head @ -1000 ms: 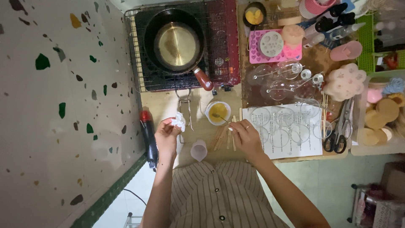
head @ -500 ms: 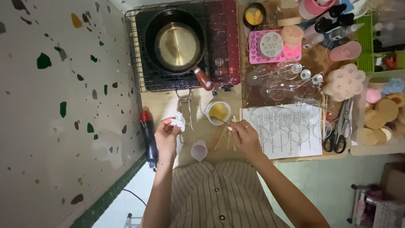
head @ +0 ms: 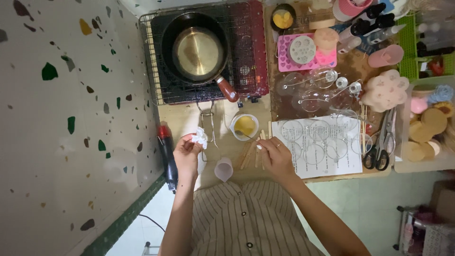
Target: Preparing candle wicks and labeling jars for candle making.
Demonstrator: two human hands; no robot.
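A: What is at the left?
B: A black and red heat gun lies beside the left hand, which is closed on a crumpled white tissue.

A: And further right?
B: A small translucent plastic cup, contents unclear. Then flat wooden sticks. The right hand pinches a thin stirrer reaching into a round white cup of yellow liquid.

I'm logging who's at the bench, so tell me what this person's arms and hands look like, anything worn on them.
Both forearms are bare, with no sleeves reaching into view past the elbows. The left hand wears nothing that shows. The right hand has a thin ring on one finger and pale nail polish on at least one fingertip. No gloves, watch or bracelets are visible. The torso below wears a striped, buttoned shirt.
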